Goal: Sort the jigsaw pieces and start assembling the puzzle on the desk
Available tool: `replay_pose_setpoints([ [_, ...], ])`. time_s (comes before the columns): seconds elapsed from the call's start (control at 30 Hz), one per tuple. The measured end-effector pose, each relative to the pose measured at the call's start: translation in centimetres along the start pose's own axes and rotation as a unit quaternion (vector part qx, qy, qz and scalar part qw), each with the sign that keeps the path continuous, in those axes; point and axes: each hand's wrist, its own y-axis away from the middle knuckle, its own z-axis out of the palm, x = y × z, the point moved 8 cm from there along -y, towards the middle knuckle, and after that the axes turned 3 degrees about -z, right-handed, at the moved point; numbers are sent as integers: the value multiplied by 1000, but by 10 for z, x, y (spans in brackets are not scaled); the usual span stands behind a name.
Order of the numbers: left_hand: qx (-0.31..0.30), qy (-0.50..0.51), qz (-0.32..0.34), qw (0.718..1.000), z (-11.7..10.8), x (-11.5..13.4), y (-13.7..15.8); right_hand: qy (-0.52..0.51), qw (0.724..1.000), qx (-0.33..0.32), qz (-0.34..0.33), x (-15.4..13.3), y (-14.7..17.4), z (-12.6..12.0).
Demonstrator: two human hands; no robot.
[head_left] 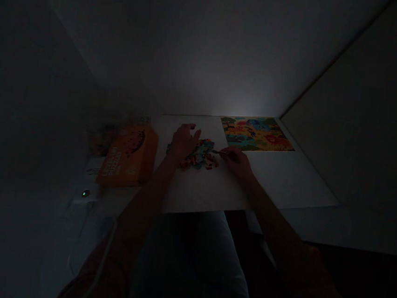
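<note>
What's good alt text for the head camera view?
A person's left hand is at jigsaw pieces while the right hand holds a thin object, on a dim white table; orange puzzle box left, animal picture right.

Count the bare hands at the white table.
2: left hand over the pile of small multicoloured puzzle pieces, right hand at its right edge, holding a thin pale object.

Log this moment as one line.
left hand: fingers spread at puzzle pieces, contact unclear; right hand: holds thin object at pieces; orange box: left of pieces; picture sheet: beyond right hand
</note>
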Motion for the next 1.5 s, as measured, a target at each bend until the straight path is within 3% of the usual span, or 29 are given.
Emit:
replay_pose_setpoints([
  [0.13,26,-20,24,999,19,-2,-32,-25,999,-30,1,5,1,5],
  [0.3,-69,-132,70,986,47,6,-47,-10,999,-40,16,2,2,4],
  [0.4,-96,-167,103,976,31,4,-32,-15,999,-38,7,-7,3,4],
  [0.6,-81,-258,99,958,-15,-2,9,-7,1000,-25,5,-13,2,4],
  [0.7,-99,-342,109,928,-14,3,28,-7,1000,-18,18,-12,3,3],
  [0.8,-154,-415,136,886,-3,6,47,-5,1000,-6,30,-11,5,1],
  [0.97,-221,-454,170,846,7,-6,56,-11,1000,-4,25,-16,-10,-2],
  [1.07,-189,-460,157,853,1,-12,43,15,998,-53,-17,-25,-41,4],
  [1.23,-75,-468,109,874,-21,-11,22,41,992,-100,-65,-23,-86,16],
  [1.4,-10,-484,87,870,-33,-5,22,-18,994,-92,-56,-6,-89,21],
  [1.5,-6,-476,94,874,-30,1,25,-71,992,-91,-42,-2,-88,20],
])
